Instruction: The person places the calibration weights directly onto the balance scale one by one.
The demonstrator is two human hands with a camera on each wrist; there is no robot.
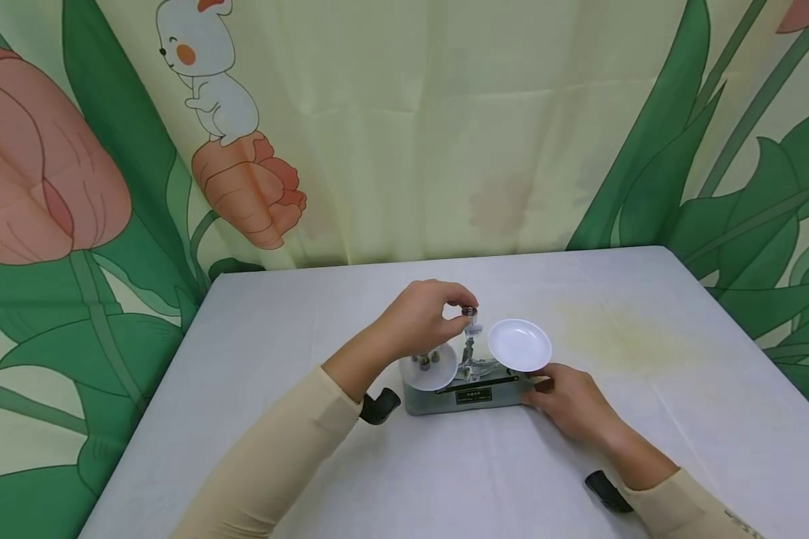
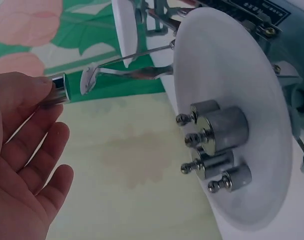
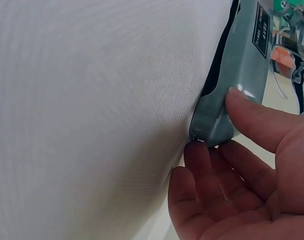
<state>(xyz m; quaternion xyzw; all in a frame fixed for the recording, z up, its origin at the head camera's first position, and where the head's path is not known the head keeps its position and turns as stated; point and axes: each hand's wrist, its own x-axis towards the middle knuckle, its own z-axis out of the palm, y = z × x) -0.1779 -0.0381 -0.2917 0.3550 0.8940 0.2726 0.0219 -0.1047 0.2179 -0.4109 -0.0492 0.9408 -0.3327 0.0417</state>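
A grey-green balance scale (image 1: 438, 402) with two white pans stands on the table. My left hand (image 1: 423, 318) is raised over its middle, pinching a shiny cylindrical metal weight (image 2: 60, 89) between thumb and fingers, near the tip of the upright pointer (image 2: 89, 79). Several knobbed metal weights (image 2: 224, 129) sit on the left pan (image 1: 438, 378), partly hidden by my left hand in the head view. The right pan (image 1: 519, 344) holds nothing. At the right end of the base my right hand (image 1: 571, 400) grips the scale, thumb on its front face (image 3: 241, 75) and fingers at the end's lower edge.
A white cloth covers the table (image 1: 620, 322), with a faint yellowish stain at the right. Behind its far edge hangs a curtain (image 1: 445, 150) printed with flowers, leaves and a rabbit on a carrot. Dark wrist cameras (image 1: 380, 406) sit under both forearms.
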